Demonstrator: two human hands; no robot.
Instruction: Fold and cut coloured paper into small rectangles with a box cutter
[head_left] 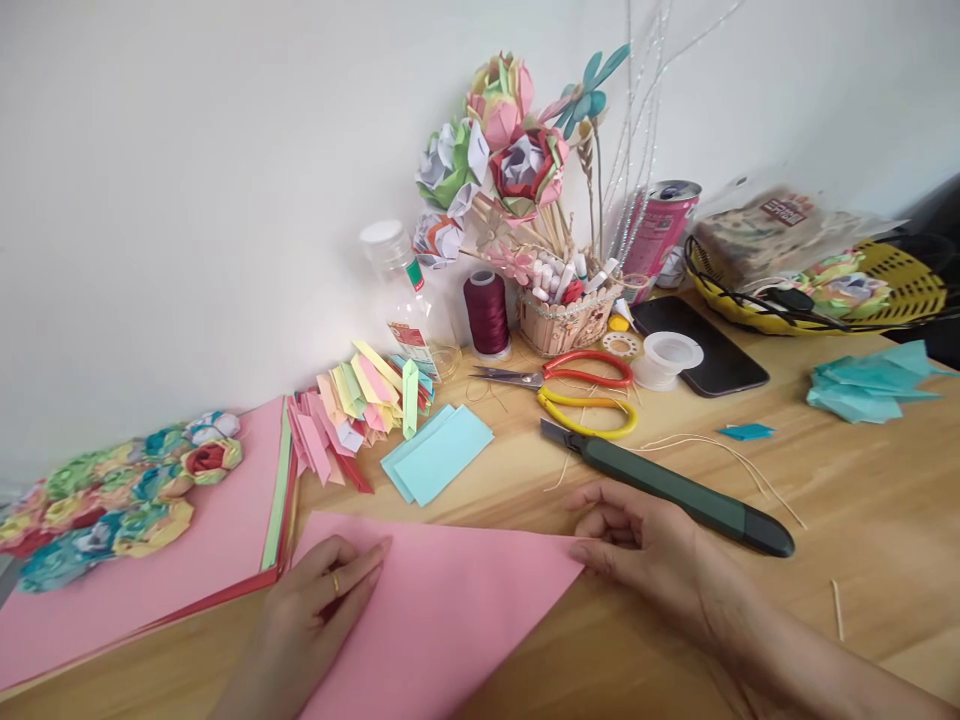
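A large pink paper sheet [450,600] lies at the front of the wooden table, its right end narrowing to a pointed corner. My right hand [637,540] pinches that corner between thumb and fingers. On the sheet's upper left part rests my left hand [322,600], a ring on one finger, its fingers held together and pressing on the paper. Just beyond my right hand lies a green utility knife [675,485]. Light blue paper rectangles [442,455] sit behind the sheet.
Scissors [585,385], a white spool [667,358] and a phone [705,345] lie farther back. Folded paper strips [360,400], a thread cone [487,313] and a flower basket [562,322] stand near the wall. Paper flowers [120,490] cover coloured sheets at left; a yellow basket [900,280] is at right.
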